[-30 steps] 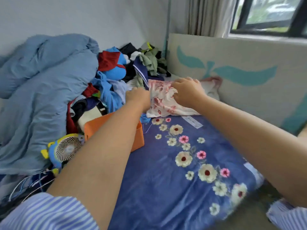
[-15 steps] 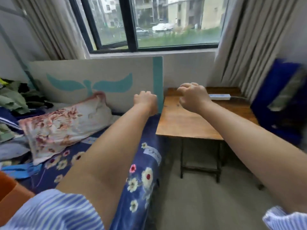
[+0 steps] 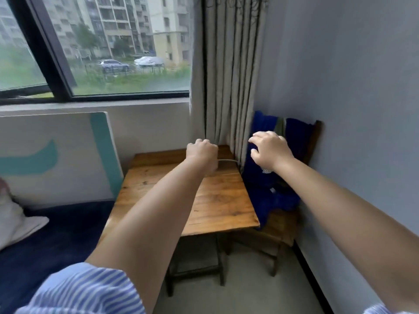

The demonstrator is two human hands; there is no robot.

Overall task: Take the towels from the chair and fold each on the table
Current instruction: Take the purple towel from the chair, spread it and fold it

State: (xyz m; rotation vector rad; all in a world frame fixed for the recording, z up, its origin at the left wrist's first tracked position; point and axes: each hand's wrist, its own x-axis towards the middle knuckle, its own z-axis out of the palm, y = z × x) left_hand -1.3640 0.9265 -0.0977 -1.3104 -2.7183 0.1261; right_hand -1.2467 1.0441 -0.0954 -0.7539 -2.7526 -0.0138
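**Reaching for the first towel, nothing grabbed yet**

Right of centre in the frame, the right hand is hovering in front of the blue towels draped over the wooden chair. Its fingers are spread and loosely bent, holding nothing, and I can't tell whether the tips are touching cloth yet. The left hand is balled into a fist over the far end of the counter, and as far as I can see it's holding nothing either.

So I'd call this the very first step: picking up a towel. All the towels are on the chair, hanging from the backrest down onto the seat at middle right, just beside the counter's right edge. There's a greenish strip between the blue ones up top, maybe another towel, hard to say.

Next move, I reckon, is closing the right hand on a top edge and lifting it clear of the backrest without dragging the rest off, then swinging it left onto the counter.

Labels: I see two small white tags on the blue cloth, too small to read. No brand visible anywhere.
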